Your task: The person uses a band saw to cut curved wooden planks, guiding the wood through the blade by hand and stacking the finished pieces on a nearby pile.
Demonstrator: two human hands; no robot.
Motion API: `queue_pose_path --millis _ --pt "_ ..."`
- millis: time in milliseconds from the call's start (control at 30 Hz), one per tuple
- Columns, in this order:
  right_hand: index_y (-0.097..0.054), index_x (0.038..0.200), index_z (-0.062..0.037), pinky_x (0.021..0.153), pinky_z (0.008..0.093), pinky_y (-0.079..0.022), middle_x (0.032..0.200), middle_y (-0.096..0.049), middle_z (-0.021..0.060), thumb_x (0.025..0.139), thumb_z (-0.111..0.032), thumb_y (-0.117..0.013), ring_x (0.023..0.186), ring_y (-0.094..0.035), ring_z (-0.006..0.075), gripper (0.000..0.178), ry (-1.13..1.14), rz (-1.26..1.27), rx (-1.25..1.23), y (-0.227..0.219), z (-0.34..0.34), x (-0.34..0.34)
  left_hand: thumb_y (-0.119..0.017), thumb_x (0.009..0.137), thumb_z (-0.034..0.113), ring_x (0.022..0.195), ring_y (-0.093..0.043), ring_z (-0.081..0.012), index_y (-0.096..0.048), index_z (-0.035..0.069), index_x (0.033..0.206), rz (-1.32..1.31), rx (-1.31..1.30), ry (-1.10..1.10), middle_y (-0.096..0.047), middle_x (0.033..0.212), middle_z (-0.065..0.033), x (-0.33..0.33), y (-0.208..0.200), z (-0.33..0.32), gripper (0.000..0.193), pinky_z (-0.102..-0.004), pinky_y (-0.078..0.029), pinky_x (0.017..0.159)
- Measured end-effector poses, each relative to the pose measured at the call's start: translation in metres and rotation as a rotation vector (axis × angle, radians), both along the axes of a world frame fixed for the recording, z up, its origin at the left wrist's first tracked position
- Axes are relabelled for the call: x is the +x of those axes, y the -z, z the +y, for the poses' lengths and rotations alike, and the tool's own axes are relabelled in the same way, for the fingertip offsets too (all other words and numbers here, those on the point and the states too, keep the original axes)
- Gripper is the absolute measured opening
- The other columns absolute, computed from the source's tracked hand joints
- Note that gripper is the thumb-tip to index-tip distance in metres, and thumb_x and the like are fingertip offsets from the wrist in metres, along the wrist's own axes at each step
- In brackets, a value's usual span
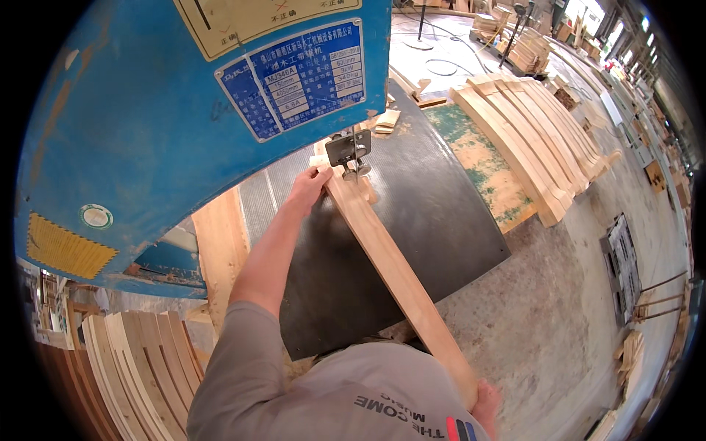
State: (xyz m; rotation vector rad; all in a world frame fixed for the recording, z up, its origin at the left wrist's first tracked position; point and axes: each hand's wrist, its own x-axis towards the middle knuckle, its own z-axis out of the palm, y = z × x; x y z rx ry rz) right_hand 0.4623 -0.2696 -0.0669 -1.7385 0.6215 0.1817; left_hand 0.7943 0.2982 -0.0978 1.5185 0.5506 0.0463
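A long pale wooden board [397,272] lies across the black table [434,213] of a blue bandsaw [147,132]. Its far end is at the blade guide [351,151], and its near end sticks out past the table edge beside my body. My left hand [312,187] grips the board's left side near the far end, close to the guide, fingers bent over the wood. At the near end, low in the picture, my right hand [487,404] holds the board; most of its fingers are hidden. The thin blade shows only faintly by the guide.
Several curved wooden pieces [522,132] lie side by side on a green, sawdust-covered surface [482,165] to the right. More boards [147,360] stand at the lower left. Small offcuts [387,120] rest on the table's far side. A dark slatted panel [624,268] is at the right.
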Motion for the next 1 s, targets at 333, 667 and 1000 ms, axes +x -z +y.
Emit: queue_pose_path --millis 333,667,1000 --pt "-0.056 0.115 -0.0052 0.087 0.0415 -0.042 0.109 -0.058 0.0094 0.091 -0.032 -0.060 0.103 -0.052 0.0244 0.037 -0.636 -0.201 -0.875 0.141 -0.059 -0.129 -0.060 0.097 0.027 0.098 -0.058 -0.0132 -0.057 0.004 0.126 0.012 -0.107 0.048 -0.061 0.111 -0.0024 0.007 -0.008 0.004 0.037 -0.0309 -0.050 0.088" --pt "-0.055 0.132 -0.0088 0.096 0.0476 -0.045 0.127 -0.060 0.0147 0.083 -0.031 -0.063 0.117 -0.055 0.0369 0.055 -0.766 -0.195 -1.017 0.092 -0.004 -0.123 -0.055 0.100 0.028 0.114 -0.053 -0.0147 -0.054 0.005 0.131 0.038 -0.088 0.099 -0.056 0.125 -0.0032 0.020 -0.001 0.016 0.039 -0.0349 -0.046 0.097" --pt "-0.065 0.085 -0.0011 0.058 0.0279 -0.043 0.077 -0.062 0.0007 0.099 -0.038 -0.056 0.068 -0.053 0.0076 0.041 0.116 -0.029 0.145 0.047 0.062 -0.009 -0.057 0.097 0.031 0.100 -0.057 -0.0145 -0.055 0.000 0.124 -0.104 0.002 -0.068 -0.062 0.111 -0.0061 0.021 0.015 0.070 0.042 -0.0291 -0.046 0.089"
